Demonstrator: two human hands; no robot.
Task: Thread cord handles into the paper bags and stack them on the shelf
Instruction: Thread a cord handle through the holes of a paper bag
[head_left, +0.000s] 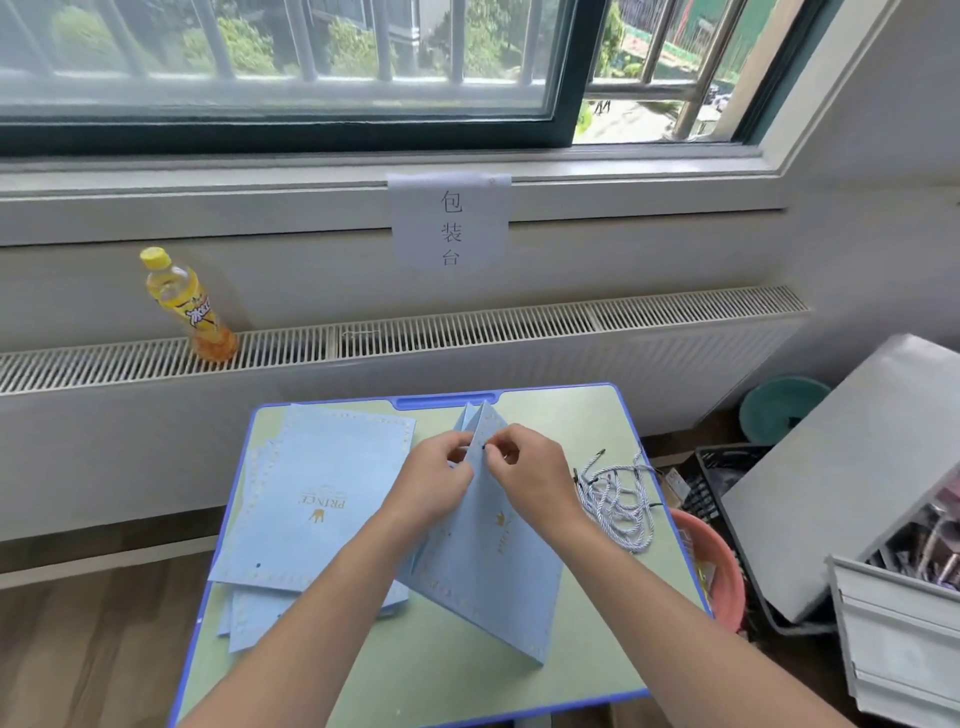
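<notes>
Both my left hand (441, 475) and right hand (524, 475) pinch the paper bag (488, 566) at its handle hole mid-table — no cord visibly through it, flat bags (322, 499) stacked at the left edge, cord handles (618, 499) at the right, nothing shelved.

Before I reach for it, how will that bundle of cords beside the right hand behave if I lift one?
The cords look thin and twisted, so probably floppy and light. They lie looped over each other on the table, so lifting one likely drags its neighbours.
</notes>
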